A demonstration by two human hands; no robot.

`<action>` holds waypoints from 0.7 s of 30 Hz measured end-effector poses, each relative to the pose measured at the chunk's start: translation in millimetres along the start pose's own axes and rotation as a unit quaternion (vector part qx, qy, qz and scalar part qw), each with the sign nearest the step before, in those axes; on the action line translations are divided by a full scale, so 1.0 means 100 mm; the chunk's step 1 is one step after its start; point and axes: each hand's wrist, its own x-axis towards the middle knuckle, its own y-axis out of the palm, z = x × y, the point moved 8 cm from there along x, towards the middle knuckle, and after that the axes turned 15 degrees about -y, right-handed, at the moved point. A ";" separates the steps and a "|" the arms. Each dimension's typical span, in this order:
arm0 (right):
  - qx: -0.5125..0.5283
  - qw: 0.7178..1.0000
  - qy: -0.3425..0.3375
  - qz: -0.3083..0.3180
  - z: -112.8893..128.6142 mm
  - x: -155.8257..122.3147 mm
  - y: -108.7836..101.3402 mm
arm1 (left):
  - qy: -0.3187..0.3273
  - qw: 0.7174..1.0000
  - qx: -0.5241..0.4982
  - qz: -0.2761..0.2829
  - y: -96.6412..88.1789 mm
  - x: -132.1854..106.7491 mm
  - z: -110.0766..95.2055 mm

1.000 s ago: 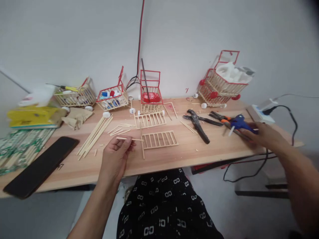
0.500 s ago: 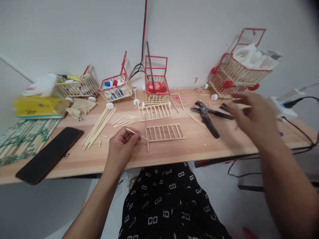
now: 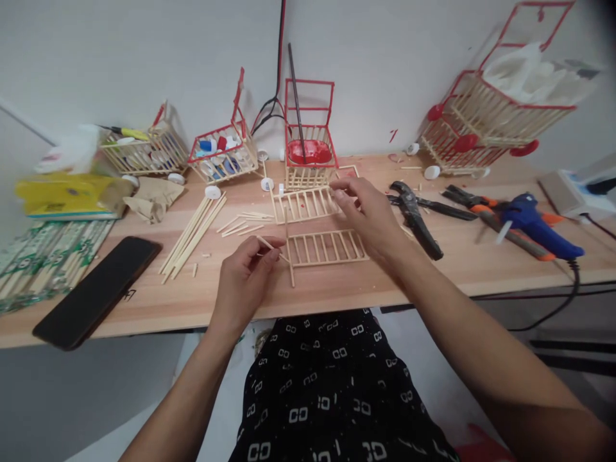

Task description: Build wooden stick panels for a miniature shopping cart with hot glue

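Observation:
My left hand (image 3: pixel 248 273) pinches a thin wooden stick (image 3: pixel 265 242) near the left end of a small ladder-like wooden frame (image 3: pixel 327 249). A longer stick (image 3: pixel 291 273) lies crosswise at that end of the frame. My right hand (image 3: pixel 368 215) is at the right end of a second, similar frame (image 3: pixel 305 204), fingers bent and thumb apart, with nothing visible in it. Whether its fingertips touch that frame I cannot tell. Behind the frames stands a small wooden cart (image 3: pixel 310 151) with red edges and a red mass inside.
Pliers (image 3: pixel 414 221) and a blue glue gun (image 3: pixel 529 218) with a cord lie to the right. Loose sticks (image 3: pixel 195 237), a phone (image 3: pixel 99 289) and packed sticks (image 3: pixel 48 260) lie left. More small carts (image 3: pixel 224 157) line the wall; a stacked one (image 3: pixel 486 135) stands right.
My right hand has moved left from the tools to the frames, leaving the glue gun in sight on the table. My left hand still holds the stick. The view has shifted slightly.

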 end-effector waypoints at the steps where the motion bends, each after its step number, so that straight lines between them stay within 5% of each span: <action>1: 0.002 1.000 0.005 0.003 -0.03 -0.02 0.01 | 0.003 1.000 -0.001 0.004 0.01 0.00 -0.01; 21: -0.006 1.000 0.007 0.018 -0.11 -0.12 0.01 | 0.103 0.991 0.074 0.034 0.19 -0.08 -0.23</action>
